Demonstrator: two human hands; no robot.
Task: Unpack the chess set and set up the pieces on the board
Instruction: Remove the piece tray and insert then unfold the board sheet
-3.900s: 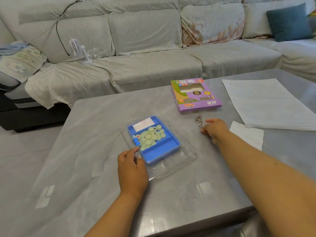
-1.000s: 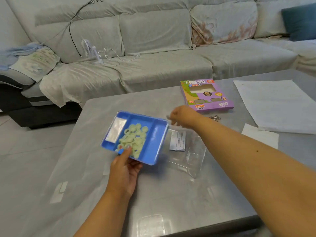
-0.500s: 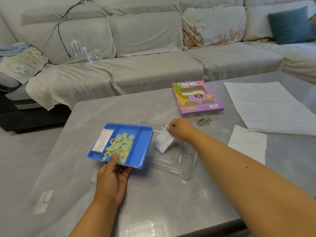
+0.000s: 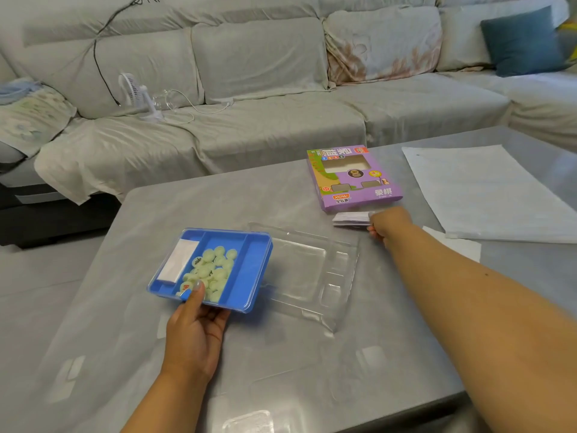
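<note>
A blue plastic tray [image 4: 249, 276] holds several pale green round chess pieces [image 4: 212, 270] in its middle compartment and a white packet [image 4: 178, 264] in its left one. My left hand [image 4: 195, 332] grips the tray's near edge, thumb inside over the pieces. To its right lies the clear plastic lid [image 4: 309, 273] on the grey table [image 4: 218, 198]. My right hand [image 4: 387, 225] holds a small folded white leaflet [image 4: 351, 219] just in front of the purple chess box [image 4: 352, 178].
A large white sheet [image 4: 487, 192] lies at the table's right, with a smaller white paper [image 4: 459, 245] partly under my right forearm. A grey sofa [image 4: 265, 120] runs behind the table, with a small white fan [image 4: 137, 95], cables and a blue cushion [image 4: 521, 39] on it.
My right hand has carried the white leaflet from above the clear lid to the right, up to the purple box. My left hand still holds the blue tray, now a little further right.
</note>
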